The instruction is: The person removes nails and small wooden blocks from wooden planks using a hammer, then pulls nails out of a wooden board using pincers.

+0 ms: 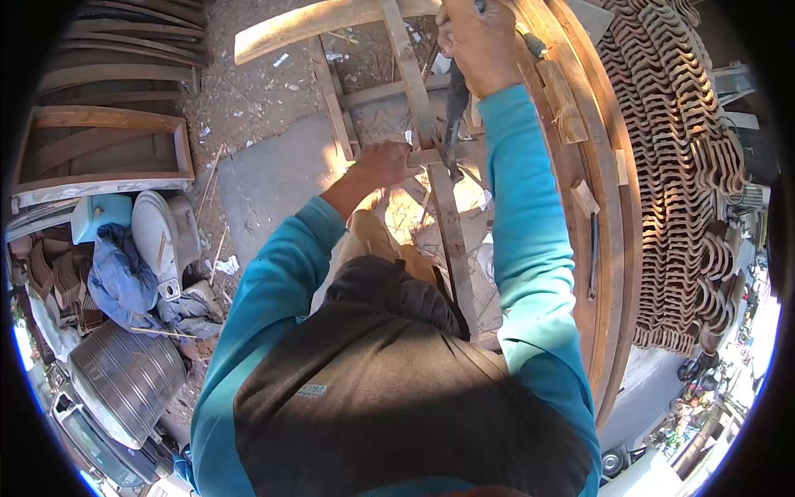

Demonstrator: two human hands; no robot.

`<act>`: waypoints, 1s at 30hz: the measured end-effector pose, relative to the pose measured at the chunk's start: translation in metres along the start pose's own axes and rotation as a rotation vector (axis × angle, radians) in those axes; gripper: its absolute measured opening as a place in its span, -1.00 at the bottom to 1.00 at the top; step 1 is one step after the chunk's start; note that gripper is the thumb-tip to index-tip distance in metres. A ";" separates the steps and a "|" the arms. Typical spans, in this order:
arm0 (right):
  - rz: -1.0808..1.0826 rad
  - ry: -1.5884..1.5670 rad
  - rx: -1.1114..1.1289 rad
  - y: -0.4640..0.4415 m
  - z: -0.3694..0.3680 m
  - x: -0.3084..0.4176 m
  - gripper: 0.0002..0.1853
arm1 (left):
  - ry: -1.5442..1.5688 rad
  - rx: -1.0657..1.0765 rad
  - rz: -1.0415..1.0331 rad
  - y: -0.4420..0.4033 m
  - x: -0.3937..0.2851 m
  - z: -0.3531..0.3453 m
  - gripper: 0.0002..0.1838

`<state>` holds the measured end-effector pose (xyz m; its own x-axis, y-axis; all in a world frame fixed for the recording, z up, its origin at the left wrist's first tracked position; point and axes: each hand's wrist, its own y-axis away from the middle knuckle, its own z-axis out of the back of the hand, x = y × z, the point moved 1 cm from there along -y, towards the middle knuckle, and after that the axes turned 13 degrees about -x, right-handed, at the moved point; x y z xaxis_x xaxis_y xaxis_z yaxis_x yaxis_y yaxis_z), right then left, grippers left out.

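My left hand is closed over a short wooden crosspiece, where it meets a long wooden batten. My right hand, at the top of the view, is closed in a fist around a dark tool. Below that fist a long dark part slants down to the wood just right of my left hand; its exact kind is unclear. The battens belong to a rough wooden frame with a pale curved plank across its far end.
Long wooden beams run along my right, with a wood block and a metal bar on them. Beyond stand stacked roof tiles. At left are a framed wooden panel, a toilet bowl and blue cloth. Wood scraps litter the ground.
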<state>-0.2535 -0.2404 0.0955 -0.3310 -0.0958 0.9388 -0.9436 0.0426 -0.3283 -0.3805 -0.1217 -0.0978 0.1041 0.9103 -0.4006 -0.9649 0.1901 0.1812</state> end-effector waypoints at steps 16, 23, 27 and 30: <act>0.038 0.003 -0.102 0.107 0.023 0.051 -0.67 | -0.019 -0.027 0.003 0.025 -0.003 -0.031 -0.35; 0.119 0.562 -0.058 0.023 0.030 0.048 -0.53 | -0.032 -0.009 -0.030 0.008 -0.008 -0.015 -0.27; 0.141 0.120 -0.204 0.100 0.061 0.075 -0.67 | -0.040 0.072 -0.046 0.007 -0.010 -0.018 -0.38; 0.154 0.040 -0.175 0.129 0.040 0.063 -0.69 | -0.023 0.006 -0.018 0.017 -0.009 -0.019 -0.36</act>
<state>-0.3963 -0.2803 0.1082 -0.4672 -0.0358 0.8834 -0.8650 0.2255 -0.4483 -0.4023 -0.1335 -0.1087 0.1270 0.9149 -0.3832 -0.9612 0.2088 0.1800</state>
